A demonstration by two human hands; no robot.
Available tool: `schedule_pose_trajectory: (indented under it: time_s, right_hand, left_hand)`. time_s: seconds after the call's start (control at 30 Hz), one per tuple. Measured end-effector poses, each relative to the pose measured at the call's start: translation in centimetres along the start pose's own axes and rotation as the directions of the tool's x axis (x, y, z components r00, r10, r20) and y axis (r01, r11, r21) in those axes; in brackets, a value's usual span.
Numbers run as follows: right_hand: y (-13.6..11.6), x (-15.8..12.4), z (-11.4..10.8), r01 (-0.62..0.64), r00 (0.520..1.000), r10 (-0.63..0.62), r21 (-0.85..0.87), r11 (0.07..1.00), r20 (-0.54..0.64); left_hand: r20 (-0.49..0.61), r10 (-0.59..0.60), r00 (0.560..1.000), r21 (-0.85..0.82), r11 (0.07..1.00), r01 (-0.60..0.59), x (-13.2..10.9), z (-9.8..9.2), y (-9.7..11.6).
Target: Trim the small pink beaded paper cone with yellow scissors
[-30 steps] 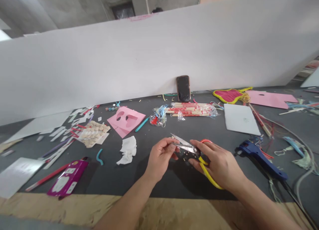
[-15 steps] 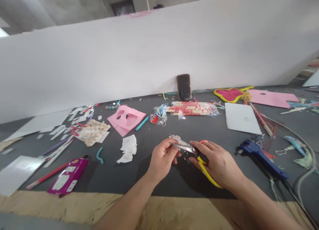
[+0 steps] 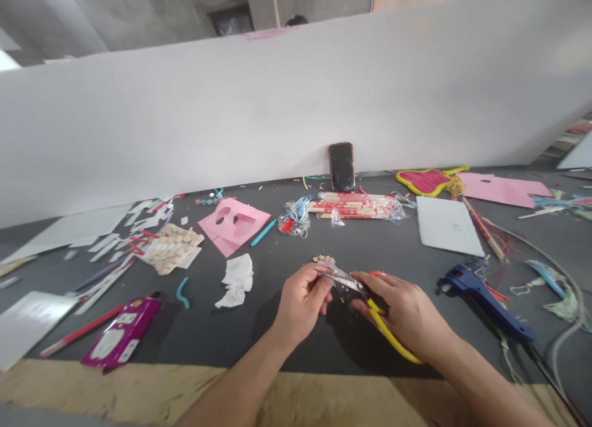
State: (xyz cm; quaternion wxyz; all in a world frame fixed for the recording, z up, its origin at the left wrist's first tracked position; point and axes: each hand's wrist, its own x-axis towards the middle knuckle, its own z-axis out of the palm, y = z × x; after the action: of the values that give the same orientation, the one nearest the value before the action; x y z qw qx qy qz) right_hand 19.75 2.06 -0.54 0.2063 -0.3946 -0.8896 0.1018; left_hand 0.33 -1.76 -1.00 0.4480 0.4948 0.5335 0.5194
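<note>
My right hand (image 3: 401, 310) grips a pair of scissors (image 3: 346, 280) with yellow and red handles, one yellow handle sticking out below the palm. The blades point left and reach the fingers of my left hand (image 3: 301, 300). Thumb and fingers of that hand are pinched at the blade tips; whatever small piece they hold is hidden. Just beyond the blades lies a small heap of pale cut bits (image 3: 324, 260) on the dark tabletop, with a few crumbs below the scissors.
A blue glue gun (image 3: 488, 300) with its cable lies on the right, near a white board (image 3: 448, 224). Bundled sticks (image 3: 356, 206) and an upright phone (image 3: 341, 166) stand ahead. Left are crumpled tissue (image 3: 237, 281), pink paper (image 3: 235, 222) and a purple packet (image 3: 123, 333).
The scissor blades look more closed than before, and the yellow handle sits slightly lower and further right. The view has tilted slightly; both hands stay in nearly the same place.
</note>
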Motion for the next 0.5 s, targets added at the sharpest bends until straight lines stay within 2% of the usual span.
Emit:
schedule_pose_trajectory:
  time_s: [0.37, 0.5]
  right_hand:
    - [-0.31, 0.25, -0.31, -0.031, 0.999, 0.027, 0.086, 0.996, 0.047]
    - [-0.44, 0.21, -0.65, -0.032, 0.997, 0.026, 0.079, 0.996, 0.077]
  left_hand:
    - [0.023, 0.004, 1.000, 0.017, 1.000, -0.004, -0.08, 0.04, 0.35]
    - [0.039, 0.010, 0.999, -0.030, 0.999, -0.009, -0.21, -0.01, 0.09]
